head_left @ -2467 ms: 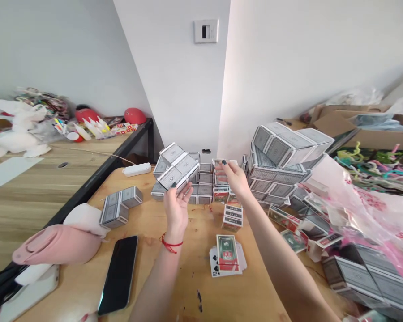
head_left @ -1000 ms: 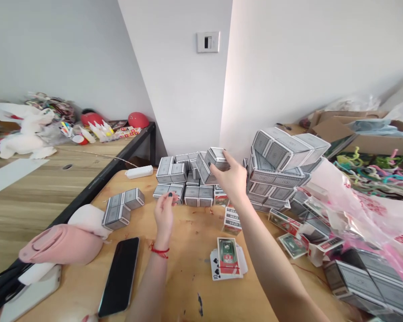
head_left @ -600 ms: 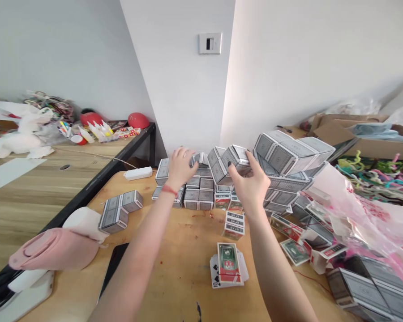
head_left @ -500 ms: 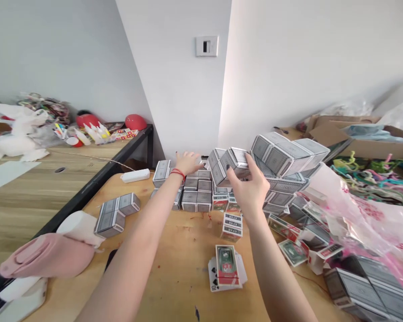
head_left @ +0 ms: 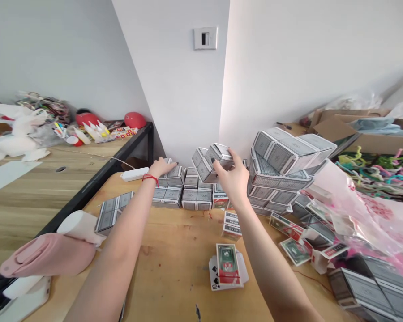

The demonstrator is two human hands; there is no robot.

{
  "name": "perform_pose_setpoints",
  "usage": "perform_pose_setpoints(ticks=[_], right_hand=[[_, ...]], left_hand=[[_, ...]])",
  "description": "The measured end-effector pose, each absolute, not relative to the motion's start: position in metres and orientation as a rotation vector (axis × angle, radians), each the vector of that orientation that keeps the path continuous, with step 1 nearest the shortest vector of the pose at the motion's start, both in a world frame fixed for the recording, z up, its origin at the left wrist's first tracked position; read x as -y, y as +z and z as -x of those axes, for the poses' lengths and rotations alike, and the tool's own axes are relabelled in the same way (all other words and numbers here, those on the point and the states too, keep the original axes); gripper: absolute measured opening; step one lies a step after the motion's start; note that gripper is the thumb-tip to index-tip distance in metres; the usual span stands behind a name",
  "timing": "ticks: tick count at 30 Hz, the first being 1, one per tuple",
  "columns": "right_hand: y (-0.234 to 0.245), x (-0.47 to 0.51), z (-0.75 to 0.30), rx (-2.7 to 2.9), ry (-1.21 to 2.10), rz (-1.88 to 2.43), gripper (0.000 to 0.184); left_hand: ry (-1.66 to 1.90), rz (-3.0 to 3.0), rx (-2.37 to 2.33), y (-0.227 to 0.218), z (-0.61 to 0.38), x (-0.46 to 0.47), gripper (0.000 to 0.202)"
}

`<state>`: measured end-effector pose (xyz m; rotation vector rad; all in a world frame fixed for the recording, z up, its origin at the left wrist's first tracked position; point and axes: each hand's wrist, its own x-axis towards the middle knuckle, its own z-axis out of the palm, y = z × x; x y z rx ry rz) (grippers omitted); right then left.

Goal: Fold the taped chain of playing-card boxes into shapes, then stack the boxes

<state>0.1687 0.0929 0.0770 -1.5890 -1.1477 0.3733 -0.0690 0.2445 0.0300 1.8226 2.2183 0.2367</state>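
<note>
My right hand [head_left: 234,172] grips a grey patterned bundle of playing-card boxes [head_left: 210,162] between thumb and fingers. It is tilted and raised over the back row. Further left, my left hand [head_left: 161,167] has its fingers wrapped over another grey card-box bundle [head_left: 172,177], which rests on a lower bundle [head_left: 168,196]. Between them, more grey bundles [head_left: 197,197] stand two high. Beneath the right wrist is a short stack of card boxes [head_left: 231,223]. Nearer me, a green and red card box [head_left: 227,264] lies on loose playing cards [head_left: 215,282].
A taller pile of grey bundles [head_left: 278,179] rises at the right, beside loose card boxes [head_left: 294,251] and pink-white plastic [head_left: 359,210]. Another bundle [head_left: 110,214] lies left, near a white roll [head_left: 79,230] and a pink case [head_left: 50,257]. The wall [head_left: 188,98] bounds the back.
My right hand has carried its bundle left, away from the tall pile. My left hand has moved left and down onto the back-left bundle, which now sits further right and turned.
</note>
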Motion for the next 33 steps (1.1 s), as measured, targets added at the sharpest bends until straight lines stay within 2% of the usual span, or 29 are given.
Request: perform_pose_setpoints(ticks=[4, 7, 13, 18, 23, 26, 30, 33], right_hand=[[0.073, -0.125, -0.161, 1.19, 0.469, 1.642, 0.061], [0.07, -0.15, -0.159, 1.289, 0.492, 1.693, 0.054], [0.073, -0.188, -0.178, 1.498, 0.63, 1.706, 0.047], [0.075, -0.203, -0.18, 1.588, 0.616, 1.725, 0.047], [0.058, -0.215, -0.154, 1.745, 0.636, 1.746, 0.034], [0.044, -0.221, -0.144, 1.792, 0.612, 1.796, 0.029], [0.033, -0.222, -0.14, 1.866, 0.53, 1.825, 0.033], [0.035, -0.218, -0.138, 1.913, 0.451, 1.841, 0.029]], left_hand=[[0.285, -1.956, -2.085, 0.013, 0.079, -0.24, 0.073], [0.304, -1.991, -2.061, 0.007, 0.08, -0.235, 0.067], [0.311, -1.971, -2.116, 0.002, 0.081, -0.231, 0.068], [0.297, -1.926, -2.151, 0.0, 0.079, -0.234, 0.068], [0.27, -1.882, -2.181, -0.001, 0.077, -0.236, 0.07], [0.265, -1.871, -2.163, -0.001, 0.078, -0.237, 0.07], [0.256, -1.851, -2.129, 0.0, 0.083, -0.239, 0.072], [0.264, -1.845, -2.119, 0.0, 0.085, -0.239, 0.072]])
